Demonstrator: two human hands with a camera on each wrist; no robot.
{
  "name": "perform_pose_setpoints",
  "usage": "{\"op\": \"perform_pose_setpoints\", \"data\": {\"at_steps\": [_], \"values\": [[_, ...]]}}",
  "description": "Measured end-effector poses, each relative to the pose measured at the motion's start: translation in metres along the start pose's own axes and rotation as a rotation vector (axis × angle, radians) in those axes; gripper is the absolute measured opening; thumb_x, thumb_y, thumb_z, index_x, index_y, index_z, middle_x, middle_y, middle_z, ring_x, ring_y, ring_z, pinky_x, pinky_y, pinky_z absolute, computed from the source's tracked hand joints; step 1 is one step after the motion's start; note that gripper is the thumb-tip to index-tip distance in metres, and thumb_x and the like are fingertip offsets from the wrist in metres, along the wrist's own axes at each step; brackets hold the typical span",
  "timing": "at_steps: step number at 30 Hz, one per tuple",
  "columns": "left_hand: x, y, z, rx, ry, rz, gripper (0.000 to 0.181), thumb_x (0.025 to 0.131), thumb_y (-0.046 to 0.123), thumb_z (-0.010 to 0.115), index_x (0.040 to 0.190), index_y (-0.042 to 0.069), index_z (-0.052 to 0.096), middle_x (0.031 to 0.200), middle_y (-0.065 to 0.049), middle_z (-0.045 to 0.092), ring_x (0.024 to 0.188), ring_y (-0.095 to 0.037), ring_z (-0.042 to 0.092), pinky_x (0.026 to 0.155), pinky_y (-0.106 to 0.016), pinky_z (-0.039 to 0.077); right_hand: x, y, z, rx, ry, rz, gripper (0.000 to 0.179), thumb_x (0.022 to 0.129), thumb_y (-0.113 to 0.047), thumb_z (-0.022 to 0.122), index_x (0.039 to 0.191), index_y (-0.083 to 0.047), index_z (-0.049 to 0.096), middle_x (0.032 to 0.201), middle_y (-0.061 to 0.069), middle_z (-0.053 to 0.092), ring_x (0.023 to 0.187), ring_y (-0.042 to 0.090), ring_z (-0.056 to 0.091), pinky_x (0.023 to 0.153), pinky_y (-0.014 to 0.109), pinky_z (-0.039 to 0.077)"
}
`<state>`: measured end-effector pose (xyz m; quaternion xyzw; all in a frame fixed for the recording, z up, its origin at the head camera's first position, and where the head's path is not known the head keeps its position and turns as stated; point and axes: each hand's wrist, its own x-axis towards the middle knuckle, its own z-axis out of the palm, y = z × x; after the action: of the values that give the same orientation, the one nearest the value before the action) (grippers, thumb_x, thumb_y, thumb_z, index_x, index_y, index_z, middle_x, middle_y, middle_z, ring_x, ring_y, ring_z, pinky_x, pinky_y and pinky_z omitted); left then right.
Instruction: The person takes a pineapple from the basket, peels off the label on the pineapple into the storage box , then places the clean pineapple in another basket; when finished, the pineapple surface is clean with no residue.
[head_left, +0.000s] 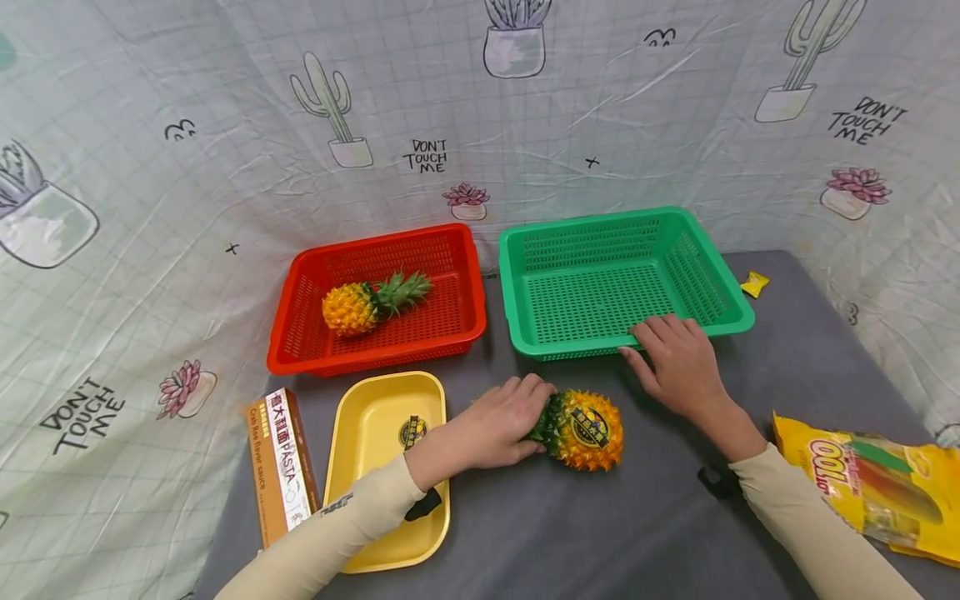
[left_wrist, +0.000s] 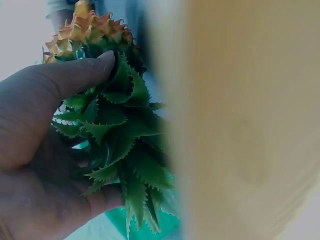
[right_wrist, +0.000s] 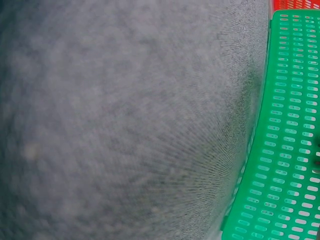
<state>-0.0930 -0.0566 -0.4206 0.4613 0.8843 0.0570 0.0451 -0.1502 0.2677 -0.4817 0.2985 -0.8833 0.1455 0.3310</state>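
My left hand (head_left: 502, 423) grips a small pineapple (head_left: 594, 432) by its leafy crown, low over the grey table in front of the green basket. In the left wrist view the thumb lies across the base of the green leaves (left_wrist: 125, 135), with other fingers behind them. My right hand (head_left: 678, 367) holds the near rim of the green basket (head_left: 585, 304), fingers over the edge and thumb on the outer side. Only the basket's slotted side (right_wrist: 280, 120) and grey cloth show clearly in the right wrist view.
Left of the green basket, a red basket (head_left: 375, 362) holds another pineapple (head_left: 351, 310). A yellow tray (head_left: 375, 408) lies under my left forearm, beside a pasta box (head_left: 281, 467). A yellow snack bag (head_left: 870, 483) lies at right, and a small yellow packet (head_left: 754, 284) behind.
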Motion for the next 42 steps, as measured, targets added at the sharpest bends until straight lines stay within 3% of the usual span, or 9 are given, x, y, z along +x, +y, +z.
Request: {"op": "perform_pose_setpoints", "data": {"at_steps": [7, 12, 19, 33, 38, 42], "values": [[-0.005, 0.002, 0.017, 0.007, 0.011, -0.02, 0.075, 0.096, 0.044, 0.079, 0.149, 0.003, 0.046, 0.131, -0.01, 0.053, 0.108, -0.025, 0.056, 0.092, -0.036, 0.053, 0.001, -0.001, 0.0, -0.001, 0.007, -0.002, 0.052, 0.112, -0.048, 0.046, 0.108, -0.001, 0.068, 0.096, 0.017, 0.064, 0.085, 0.043, 0.059, 0.068, 0.055, 0.041], [-0.007, 0.005, 0.025, 0.062, 0.029, -0.022, 0.077, 0.097, 0.047, 0.077, 0.151, 0.002, 0.044, 0.133, -0.01, 0.053, 0.107, -0.024, 0.055, 0.091, -0.035, 0.052, 0.001, 0.0, 0.0, 0.0, 0.019, -0.005, 0.05, 0.111, -0.047, 0.048, 0.108, -0.002, 0.067, 0.096, 0.017, 0.064, 0.085, 0.042, 0.059, 0.068, 0.056, 0.042], [-0.007, 0.008, 0.026, 0.146, 0.027, -0.043, 0.079, 0.097, 0.053, 0.074, 0.152, 0.005, 0.044, 0.135, -0.009, 0.054, 0.11, -0.024, 0.055, 0.088, -0.036, 0.052, 0.0, 0.0, -0.001, -0.004, -0.022, 0.007, 0.048, 0.11, -0.046, 0.049, 0.109, -0.002, 0.067, 0.097, 0.018, 0.064, 0.087, 0.044, 0.059, 0.069, 0.056, 0.041], [-0.009, 0.009, 0.028, 0.139, 0.03, -0.042, 0.077, 0.099, 0.052, 0.073, 0.152, 0.005, 0.044, 0.136, -0.009, 0.055, 0.108, -0.025, 0.057, 0.088, -0.038, 0.052, 0.001, 0.0, 0.001, 0.004, 0.022, -0.001, 0.049, 0.111, -0.048, 0.048, 0.109, -0.003, 0.068, 0.096, 0.016, 0.065, 0.085, 0.042, 0.06, 0.068, 0.055, 0.041], [-0.009, 0.008, 0.028, 0.126, 0.019, -0.05, 0.078, 0.099, 0.052, 0.072, 0.152, 0.003, 0.044, 0.135, -0.01, 0.055, 0.106, -0.025, 0.057, 0.089, -0.037, 0.053, 0.0, -0.007, -0.003, 0.054, -0.028, 0.055, 0.057, 0.112, -0.052, 0.043, 0.121, -0.003, 0.069, 0.112, 0.018, 0.065, 0.101, 0.045, 0.058, 0.083, 0.06, 0.043], [-0.01, 0.008, 0.027, 0.119, 0.007, -0.054, 0.078, 0.099, 0.053, 0.072, 0.153, 0.003, 0.044, 0.135, -0.01, 0.056, 0.106, -0.025, 0.057, 0.089, -0.037, 0.052, -0.001, -0.022, -0.012, 0.144, -0.027, 0.071, 0.061, 0.112, -0.053, 0.042, 0.135, -0.002, 0.065, 0.13, 0.023, 0.058, 0.116, 0.049, 0.051, 0.1, 0.066, 0.035]]}}
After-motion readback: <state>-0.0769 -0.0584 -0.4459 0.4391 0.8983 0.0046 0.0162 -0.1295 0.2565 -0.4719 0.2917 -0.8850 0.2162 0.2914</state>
